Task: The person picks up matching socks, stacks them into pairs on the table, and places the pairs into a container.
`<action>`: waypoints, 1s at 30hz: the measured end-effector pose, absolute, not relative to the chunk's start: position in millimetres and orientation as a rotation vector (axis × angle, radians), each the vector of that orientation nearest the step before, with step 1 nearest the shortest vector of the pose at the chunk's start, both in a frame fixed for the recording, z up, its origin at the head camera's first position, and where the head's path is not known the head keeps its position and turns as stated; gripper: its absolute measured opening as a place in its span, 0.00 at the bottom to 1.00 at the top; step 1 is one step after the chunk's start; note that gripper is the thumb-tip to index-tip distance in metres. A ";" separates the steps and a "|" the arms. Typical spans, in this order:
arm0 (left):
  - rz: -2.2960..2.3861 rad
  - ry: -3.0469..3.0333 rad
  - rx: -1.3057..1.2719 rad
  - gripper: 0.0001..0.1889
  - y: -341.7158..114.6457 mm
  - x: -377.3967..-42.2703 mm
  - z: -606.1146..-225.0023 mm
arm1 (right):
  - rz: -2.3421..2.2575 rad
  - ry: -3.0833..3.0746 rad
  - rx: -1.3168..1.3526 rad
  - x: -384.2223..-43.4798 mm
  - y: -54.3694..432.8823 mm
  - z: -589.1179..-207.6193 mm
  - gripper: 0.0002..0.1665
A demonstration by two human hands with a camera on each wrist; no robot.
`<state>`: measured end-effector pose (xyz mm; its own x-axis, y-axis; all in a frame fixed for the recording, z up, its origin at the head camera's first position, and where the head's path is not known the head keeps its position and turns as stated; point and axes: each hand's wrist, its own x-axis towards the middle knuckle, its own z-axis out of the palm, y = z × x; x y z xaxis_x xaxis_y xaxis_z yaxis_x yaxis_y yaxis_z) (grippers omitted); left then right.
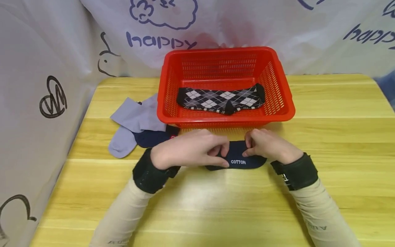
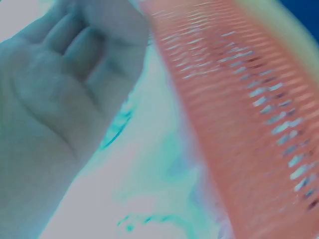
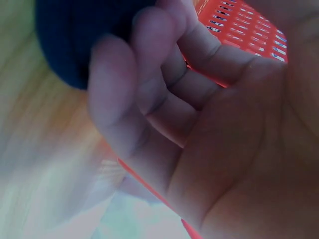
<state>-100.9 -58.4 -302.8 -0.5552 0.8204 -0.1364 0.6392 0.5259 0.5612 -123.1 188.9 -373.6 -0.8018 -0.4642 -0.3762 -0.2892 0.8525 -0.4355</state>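
Observation:
A dark navy ankle sock (image 1: 237, 153) with the word COTTON on it lies on the table in front of the red basket. My left hand (image 1: 192, 149) is over its left end, thumb and curled fingers pinching the fabric; in the left wrist view the left hand (image 2: 65, 84) shows its palm, with the fingertips out of sight. My right hand (image 1: 270, 145) pinches the sock's right part between thumb and fingers. In the right wrist view, the curled fingers of the right hand (image 3: 199, 124) touch the navy sock (image 3: 75, 40).
The red plastic basket (image 1: 226, 119) stands at the back, with argyle socks (image 1: 220, 99) in black, grey and white laid flat inside. Left of it lie grey socks (image 1: 129, 115), partly over another navy sock (image 1: 151, 139). White cloth (image 1: 231, 24) with drawings hangs behind the table.

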 end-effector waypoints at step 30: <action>0.610 2.572 0.501 0.13 -184.4 -142.6 -351.3 | -0.580 2.506 -0.548 -124.3 189.0 -375.1 0.16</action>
<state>-142.6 -184.4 -351.3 -0.8342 0.4371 -0.3362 0.2397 0.8365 0.4928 -124.3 189.0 -375.1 -0.7905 -0.4797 -0.3809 -0.2635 0.8277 -0.4954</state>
